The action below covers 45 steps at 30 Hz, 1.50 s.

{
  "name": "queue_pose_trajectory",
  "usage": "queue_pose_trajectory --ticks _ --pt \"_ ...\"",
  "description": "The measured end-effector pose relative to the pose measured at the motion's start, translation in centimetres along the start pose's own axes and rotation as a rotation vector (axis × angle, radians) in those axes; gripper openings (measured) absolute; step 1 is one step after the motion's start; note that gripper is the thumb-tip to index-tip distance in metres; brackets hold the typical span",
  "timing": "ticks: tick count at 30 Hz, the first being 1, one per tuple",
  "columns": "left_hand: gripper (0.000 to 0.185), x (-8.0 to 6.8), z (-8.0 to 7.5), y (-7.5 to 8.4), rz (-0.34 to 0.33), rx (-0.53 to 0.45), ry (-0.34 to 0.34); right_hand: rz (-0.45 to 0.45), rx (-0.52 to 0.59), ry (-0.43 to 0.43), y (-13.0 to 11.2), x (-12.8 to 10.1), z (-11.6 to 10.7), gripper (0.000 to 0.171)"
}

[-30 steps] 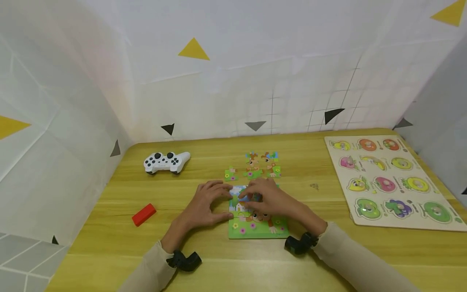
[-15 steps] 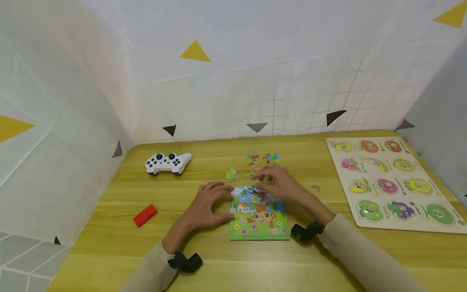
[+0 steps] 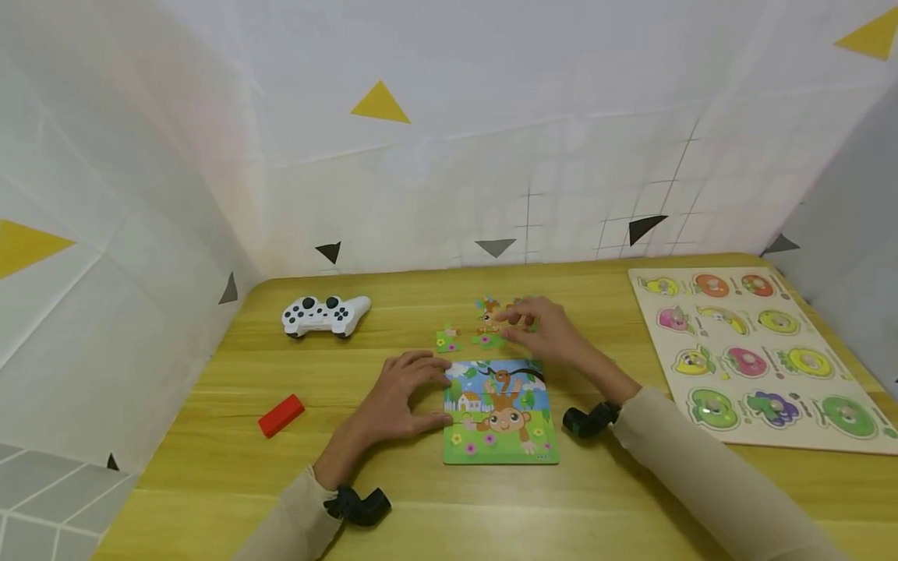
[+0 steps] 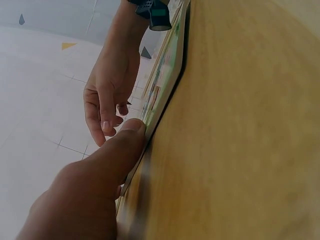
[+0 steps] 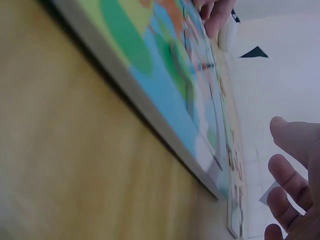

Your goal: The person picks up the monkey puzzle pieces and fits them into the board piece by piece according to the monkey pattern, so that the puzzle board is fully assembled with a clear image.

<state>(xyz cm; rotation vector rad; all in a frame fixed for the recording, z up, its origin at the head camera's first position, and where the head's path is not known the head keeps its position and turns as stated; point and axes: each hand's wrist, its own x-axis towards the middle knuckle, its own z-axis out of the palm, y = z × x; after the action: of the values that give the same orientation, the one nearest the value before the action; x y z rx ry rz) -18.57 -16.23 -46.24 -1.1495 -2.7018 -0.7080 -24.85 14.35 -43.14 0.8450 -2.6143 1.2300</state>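
the monkey puzzle board [image 3: 501,413] lies flat near the front middle of the wooden table [image 3: 393,499], its long axis running away from the person, the monkey upright to them. the left hand [image 3: 401,396] rests with spread fingers against the board's left edge, thumb tip touching it — gripping nothing. the right hand [image 3: 549,331] hovers beyond the board's far edge over the loose puzzle pieces [image 3: 484,323], fingers loosely curled; whether it pinches one i cannot tell. bare wood lies left of the board, toward the red block [image 3: 281,414].
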Motion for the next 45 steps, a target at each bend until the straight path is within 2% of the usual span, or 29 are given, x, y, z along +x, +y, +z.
queue_pose_trajectory --ticks 7,11,18,23,31,45 --pt "0.046 0.0 0.0 0.1 0.005 0.018 0.008 -0.013 -0.042 0.019 0.7 1.0 -0.4 0.021" --pt "0.046 0.0 0.0 0.1 0.004 0.012 0.004 -0.018 -0.062 0.009 0.9 1.7 -0.7 0.021" --pt "0.045 -0.1 0.0 0.1 0.005 0.010 0.004 0.004 -0.159 0.000 1.0 2.8 -0.7 0.023" --pt "0.045 -0.2 0.1 0.0 0.000 -0.001 0.002 0.010 -0.177 -0.021 1.2 3.5 -0.4 0.023" --pt "0.045 -0.1 0.1 -0.1 -0.002 -0.003 0.005 0.071 -0.163 -0.080 1.2 4.4 -0.1 0.028" --pt "0.046 -0.1 -0.1 0.1 0.004 0.004 0.004 0.156 -0.239 -0.135 2.5 5.6 0.4 0.042"
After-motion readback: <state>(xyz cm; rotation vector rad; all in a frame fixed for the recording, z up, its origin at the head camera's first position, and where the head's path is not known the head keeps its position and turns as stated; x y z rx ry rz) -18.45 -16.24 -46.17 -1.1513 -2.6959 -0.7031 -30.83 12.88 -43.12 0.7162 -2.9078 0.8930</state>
